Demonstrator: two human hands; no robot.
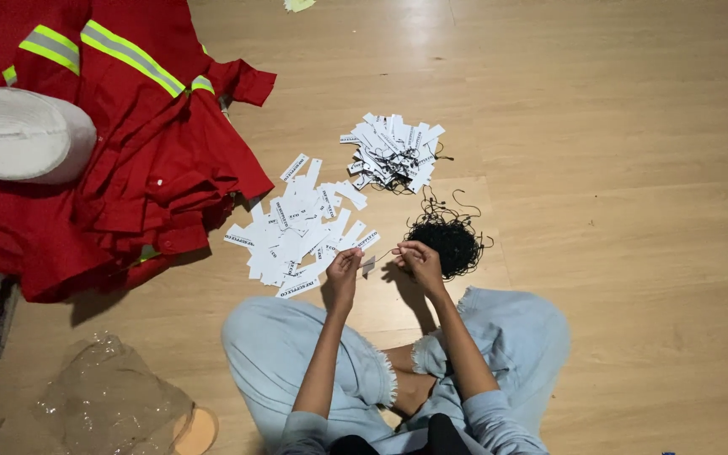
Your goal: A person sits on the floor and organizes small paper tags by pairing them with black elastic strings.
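Paper tag (368, 264) pinched in left hand (343, 271) over the floor (617, 253), beside the loose tag pile (301, 227). Right hand (419, 259) fingers closed on thin black string (385, 251), apparently mid-threading. Next likely needed: steady aim at the tag's hole.

— What did the person have on?

— Pale blue denim trousers (297, 345), loose in the leg. The knees were torn open, with white frayed threads (385, 379) fringing the edges of the holes.

— And on top?

— A light blue long-sleeved top. The sleeves (490, 421) were pushed up and bunched above the elbows, so the forearms were bare. Something dark, black by the look of it, showed at the near edge between the arms, too cut off to name.

— Anything on the hands?

— The left hand (343, 274) and right hand (419, 261) wore no gloves. Rings or a watch could not be made out.
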